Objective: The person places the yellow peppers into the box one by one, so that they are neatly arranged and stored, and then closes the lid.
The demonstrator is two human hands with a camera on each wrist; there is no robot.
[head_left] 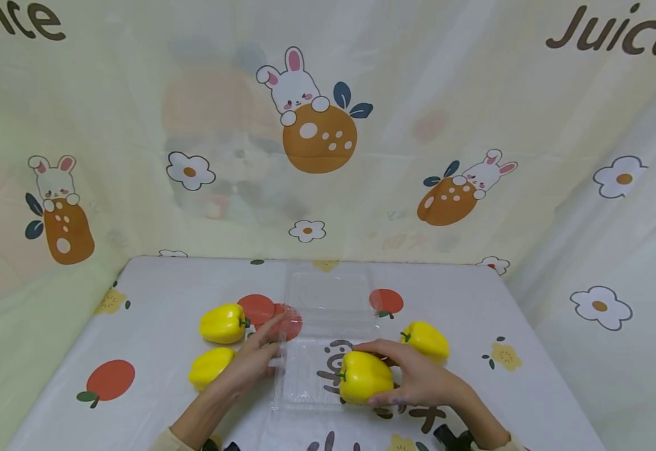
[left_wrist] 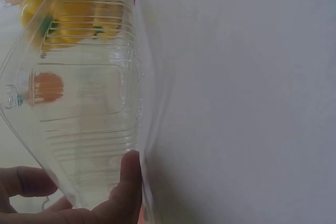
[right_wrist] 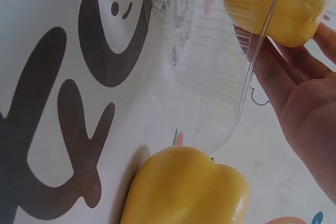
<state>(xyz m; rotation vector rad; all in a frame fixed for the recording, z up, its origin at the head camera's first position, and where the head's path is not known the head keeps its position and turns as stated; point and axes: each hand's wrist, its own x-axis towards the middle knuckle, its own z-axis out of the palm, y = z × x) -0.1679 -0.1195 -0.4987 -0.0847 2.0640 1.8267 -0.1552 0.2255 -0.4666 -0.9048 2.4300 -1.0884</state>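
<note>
My right hand (head_left: pixel 420 376) grips a yellow bell pepper (head_left: pixel 366 378) at the right side of a clear plastic clamshell container (head_left: pixel 299 391). In the right wrist view, that pepper (right_wrist: pixel 286 9) shows partly through the ridged plastic wall, fingers beneath it. The container's lid (head_left: pixel 330 291) lies folded back, away from me. At the container's left side, my left hand (head_left: pixel 254 360) holds the wall. The left wrist view shows its thumb (left_wrist: pixel 130 174) against the outside and other fingers at the rim.
Two yellow bell peppers, one farther back (head_left: pixel 222 324) and one nearer (head_left: pixel 210 368), lie left of the container, the nearer partly behind my left forearm. Another pepper (head_left: pixel 428 341) lies beyond my right hand. A printed cloth (head_left: pixel 164 313) covers the table; a patterned curtain (head_left: pixel 395 188) hangs behind.
</note>
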